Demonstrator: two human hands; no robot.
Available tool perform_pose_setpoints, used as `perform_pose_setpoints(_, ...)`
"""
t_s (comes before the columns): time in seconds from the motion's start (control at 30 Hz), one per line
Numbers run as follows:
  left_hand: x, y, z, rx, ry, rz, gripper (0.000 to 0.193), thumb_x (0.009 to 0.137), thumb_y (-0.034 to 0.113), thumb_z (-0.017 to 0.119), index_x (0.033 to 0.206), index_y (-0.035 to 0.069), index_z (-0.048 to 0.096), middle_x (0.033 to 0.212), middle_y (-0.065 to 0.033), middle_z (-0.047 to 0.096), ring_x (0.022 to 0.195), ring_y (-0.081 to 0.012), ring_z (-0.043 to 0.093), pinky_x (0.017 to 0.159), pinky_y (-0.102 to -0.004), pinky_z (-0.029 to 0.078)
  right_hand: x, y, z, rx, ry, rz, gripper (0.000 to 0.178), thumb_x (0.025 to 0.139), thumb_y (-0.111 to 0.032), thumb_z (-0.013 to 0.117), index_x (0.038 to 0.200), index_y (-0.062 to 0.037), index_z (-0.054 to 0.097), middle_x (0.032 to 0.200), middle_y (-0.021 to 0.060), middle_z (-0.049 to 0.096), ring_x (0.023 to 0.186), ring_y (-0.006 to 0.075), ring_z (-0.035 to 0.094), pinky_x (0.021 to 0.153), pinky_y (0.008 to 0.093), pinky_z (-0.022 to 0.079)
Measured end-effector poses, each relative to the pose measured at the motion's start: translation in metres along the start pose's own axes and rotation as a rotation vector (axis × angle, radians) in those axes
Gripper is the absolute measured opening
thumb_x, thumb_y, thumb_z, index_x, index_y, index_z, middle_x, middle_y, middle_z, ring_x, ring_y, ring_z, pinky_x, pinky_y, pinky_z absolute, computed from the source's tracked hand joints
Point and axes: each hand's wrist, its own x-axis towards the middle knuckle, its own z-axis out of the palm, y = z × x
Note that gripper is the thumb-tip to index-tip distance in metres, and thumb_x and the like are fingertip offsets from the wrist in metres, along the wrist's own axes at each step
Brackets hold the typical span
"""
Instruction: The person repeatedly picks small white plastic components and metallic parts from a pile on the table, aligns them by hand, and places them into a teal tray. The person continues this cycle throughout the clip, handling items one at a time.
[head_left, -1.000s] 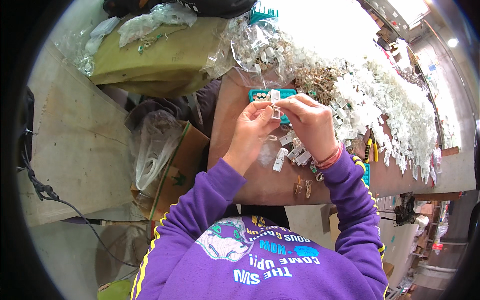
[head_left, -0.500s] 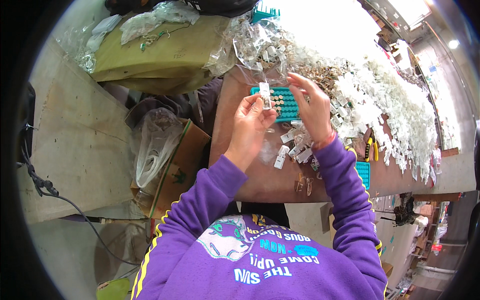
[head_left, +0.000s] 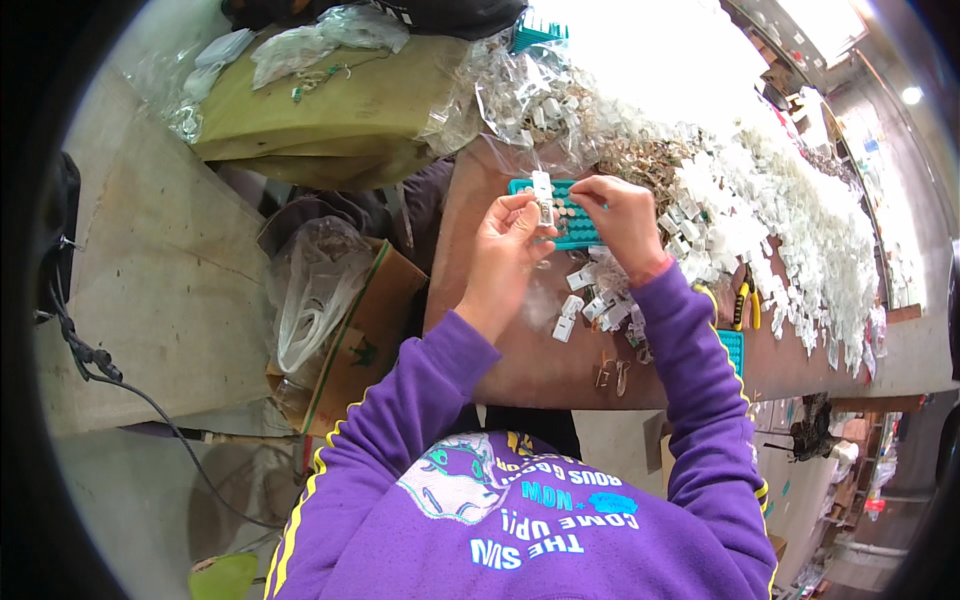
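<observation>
Between the thumb and fingers of my left hand (head_left: 500, 258) a small white plastic casing (head_left: 543, 198) is held upright. Behind it lies a teal tray (head_left: 578, 238) with rows of hollows, some holding small round pale discs (head_left: 563, 211). My right hand (head_left: 630, 228) hovers over the tray's right side, its thumb and forefinger pinched close to the casing. Whatever sits in that pinch is too small to make out. More white casings (head_left: 565, 328) lie loose on the brown tabletop below the tray.
A large heap of white plastic parts (head_left: 760, 230) spreads over the right of the table (head_left: 490, 350). Yellow-handled pliers (head_left: 742, 303) and another teal tray (head_left: 735, 350) lie to the right. An open cardboard box (head_left: 350, 335) with a clear plastic bag (head_left: 318, 290) stands left.
My right hand has gone from raised with fingers apart to a pinch, lower and nearer the casing. The left hand keeps its hold on the casing.
</observation>
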Motion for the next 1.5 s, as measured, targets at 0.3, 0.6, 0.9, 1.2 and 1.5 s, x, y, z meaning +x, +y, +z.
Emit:
perform_pose_setpoints(0.3,-0.006,-0.004,0.003,0.122,-0.082,0.015,0.011,0.096,0.013,0.061,0.105,0.008,0.057,0.101,-0.0046,0.063,0.084,-0.0126,0.063,0.074,-0.0268,0.056,-0.016,-0.046,-0.019,0.166,0.033,-0.102,0.008,0.080,-0.005,0.072,0.088,-0.0057,0.070,0.081,0.0062,0.066,0.073,0.0179,0.067,0.063,0.0304,0.052)
perform_pose_setpoints(0.6,-0.004,-0.006,-0.004,0.021,-0.099,-0.027,0.011,0.097,0.014,0.061,0.105,0.007,0.057,0.099,-0.0042,0.063,0.080,-0.0127,0.063,0.072,-0.0262,0.055,-0.020,-0.046,-0.012,0.132,0.033,-0.064,0.007,0.080,-0.007,0.071,0.087,-0.0065,0.072,0.081,0.0080,0.066,0.071,0.0241,0.066,0.062,0.0315,0.052)
perform_pose_setpoints(0.9,-0.002,-0.009,-0.008,-0.182,-0.151,-0.010,0.013,0.098,0.015,0.059,0.108,0.008,0.057,0.103,-0.0032,0.063,0.088,-0.0123,0.061,0.080,-0.0283,0.053,-0.032,-0.052,0.004,0.007,0.172,-0.174,0.018,0.080,-0.007,0.069,0.097,-0.0095,0.072,0.092,0.0058,0.068,0.076,0.0244,0.067,0.066,0.0330,0.054)
perform_pose_setpoints(1.2,-0.005,-0.011,0.000,-0.076,-0.103,0.078,0.010,0.097,0.011,0.061,0.104,0.006,0.056,0.101,-0.0053,0.063,0.086,-0.0144,0.064,0.078,-0.0280,0.056,-0.043,-0.051,0.008,-0.075,0.213,-0.233,0.029,0.082,-0.005,0.068,0.110,-0.0093,0.070,0.101,0.0093,0.070,0.079,0.0246,0.068,0.072,0.0346,0.054)
perform_pose_setpoints(1.5,-0.005,-0.008,-0.004,-0.217,-0.283,-0.195,0.020,0.098,0.014,0.059,0.115,0.005,0.056,0.104,-0.0060,0.065,0.090,-0.0154,0.063,0.082,-0.0280,0.054,-0.015,-0.043,-0.033,0.896,-0.236,0.493,0.032,0.090,-0.018,0.070,0.114,0.0013,0.063,0.090,0.0011,0.067,0.077,0.0064,0.061,0.066,0.0228,0.050)
